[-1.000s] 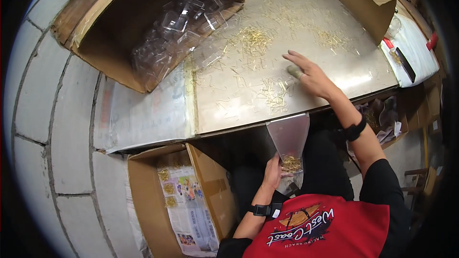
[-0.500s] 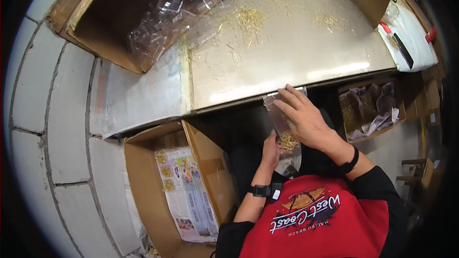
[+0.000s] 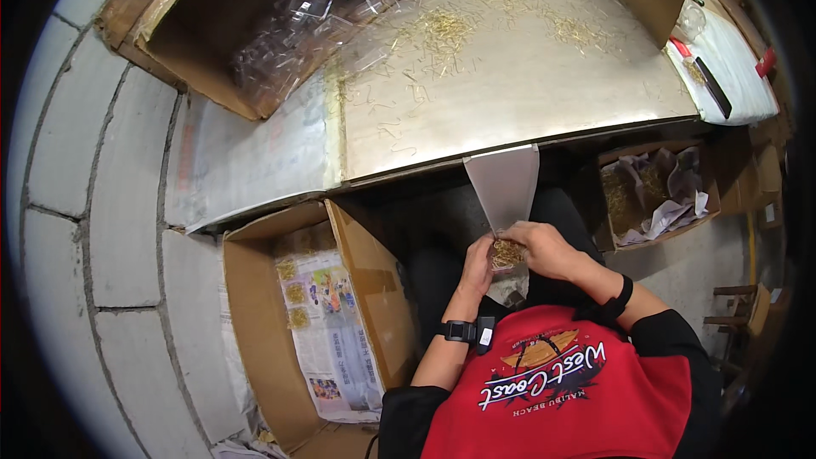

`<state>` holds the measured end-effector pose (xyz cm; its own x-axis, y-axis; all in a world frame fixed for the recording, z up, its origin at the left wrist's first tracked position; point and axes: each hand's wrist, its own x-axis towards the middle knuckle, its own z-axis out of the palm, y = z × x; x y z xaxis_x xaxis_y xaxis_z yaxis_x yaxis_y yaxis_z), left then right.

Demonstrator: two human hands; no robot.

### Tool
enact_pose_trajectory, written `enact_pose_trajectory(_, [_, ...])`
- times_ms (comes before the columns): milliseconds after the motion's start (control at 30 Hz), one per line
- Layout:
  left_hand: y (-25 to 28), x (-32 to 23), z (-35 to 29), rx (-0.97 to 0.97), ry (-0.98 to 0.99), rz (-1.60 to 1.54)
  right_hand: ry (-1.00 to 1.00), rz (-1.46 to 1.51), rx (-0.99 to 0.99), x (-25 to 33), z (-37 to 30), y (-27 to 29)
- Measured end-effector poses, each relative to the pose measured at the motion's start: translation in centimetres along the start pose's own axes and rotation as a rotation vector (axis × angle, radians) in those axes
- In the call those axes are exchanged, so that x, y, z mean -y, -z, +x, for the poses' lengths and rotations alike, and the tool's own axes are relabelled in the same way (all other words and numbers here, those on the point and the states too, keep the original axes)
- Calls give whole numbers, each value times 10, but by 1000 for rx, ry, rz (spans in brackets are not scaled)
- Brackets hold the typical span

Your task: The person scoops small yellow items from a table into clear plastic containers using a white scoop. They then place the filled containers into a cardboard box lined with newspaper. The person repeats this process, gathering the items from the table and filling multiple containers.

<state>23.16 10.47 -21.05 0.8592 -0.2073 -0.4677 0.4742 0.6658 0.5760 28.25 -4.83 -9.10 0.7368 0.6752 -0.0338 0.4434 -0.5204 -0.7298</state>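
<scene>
Just in front of my lap, a small clear plastic box (image 3: pixel 508 267) holds a heap of thin gold-coloured wire pieces (image 3: pixel 507 252). My left hand (image 3: pixel 478 267) is closed round its left side, and the fingers of my right hand (image 3: pixel 546 249) grip it from the right, at the top edge. Both hands partly cover the box, so its walls hardly show. A pale grey tapering chute (image 3: pixel 503 180) slopes down from the table edge, and its narrow end meets my fingertips.
Loose gold wire pieces (image 3: pixel 445 31) lie scattered on the table (image 3: pixel 544 89). A carton (image 3: pixel 200 55) of clear plastic boxes (image 3: pixel 306 13) stands at back left. Below left, a paper-lined carton (image 3: pixel 361 289) holds several filled boxes (image 3: pixel 296 293); another carton (image 3: pixel 656 195) is at right.
My right hand has come down off the chute to the clear box and now grips it. The chute's surface is uncovered. My left hand stays at the box.
</scene>
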Motion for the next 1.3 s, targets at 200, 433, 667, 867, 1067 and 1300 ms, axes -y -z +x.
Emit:
enact_pose_trajectory(200, [16, 15, -1, 93, 62, 10, 156, -145, -224, -20, -10, -19])
enact_pose_trajectory(433, [2, -12, -10, 111, -3, 50, 274, -186, -65, -13, -27, -31])
enact_pose_trajectory(667, [-42, -31, -26, 182, -137, -2, 337, -99, -203, 18, -30, -18])
enact_pose_trajectory(867, [-44, -52, -24, 314, -142, -32, 365, -73, -343, 36, -26, -8])
enact_pose_trajectory(1067, [-77, -64, -33, 159, -214, 111, 325, 60, -458, 42, -33, 14])
enact_pose_trajectory(1300, [-81, -61, -37, 101, -201, 38, 315, 48, -491, 36, -39, 25])
